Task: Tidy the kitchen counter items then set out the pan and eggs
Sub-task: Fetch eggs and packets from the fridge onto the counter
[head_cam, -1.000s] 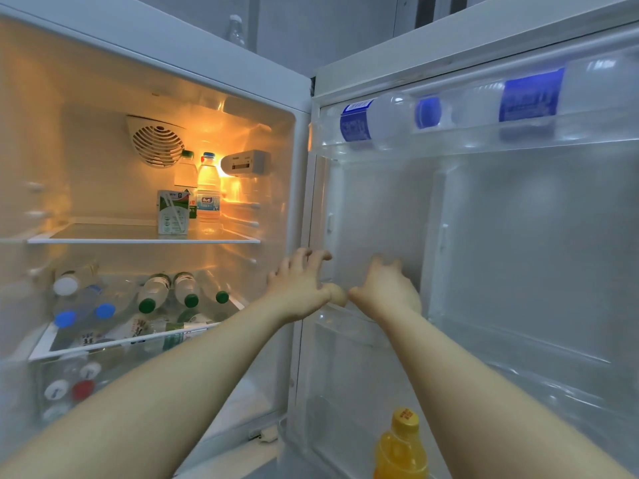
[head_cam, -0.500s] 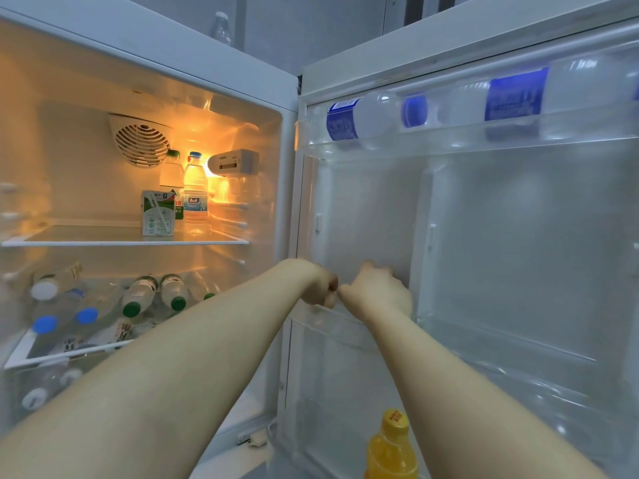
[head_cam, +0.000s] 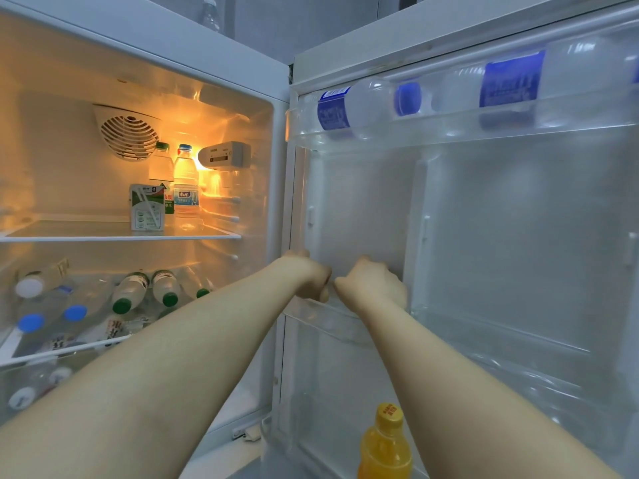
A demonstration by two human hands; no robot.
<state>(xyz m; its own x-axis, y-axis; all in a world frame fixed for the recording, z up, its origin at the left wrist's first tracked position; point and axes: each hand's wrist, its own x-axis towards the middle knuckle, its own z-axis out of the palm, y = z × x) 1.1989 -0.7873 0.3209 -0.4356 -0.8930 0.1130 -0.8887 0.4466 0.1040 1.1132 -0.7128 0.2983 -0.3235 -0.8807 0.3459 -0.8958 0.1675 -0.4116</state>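
Eggs are nowhere to be seen from where I stand, and neither is the pan, so I can't say where they lie, which way they point or how their long axis runs. Nearest, low in the fridge door (head_cam: 518, 219), an orange bottle (head_cam: 385, 444) stands upright. Above it both bare forearms stretch forward to the clear door shelf (head_cam: 332, 316) halfway up. The left hand (head_cam: 313, 280) and right hand (head_cam: 371, 283) are close together at its rim, knuckles towards me and fingers curled out of sight, so I can't tell whether either has hold of anything. Higher up, blue-labelled water bottles (head_cam: 345, 108) lie on their sides in the top door rack. Deeper in the lit cabinet a carton (head_cam: 147, 207) stands on the glass shelf, with green-capped bottles (head_cam: 129, 292) lying below. I'd guess this is the fetching of the eggs. The setting out looks yet to be done, and the counter isn't in view to judge the tidying.
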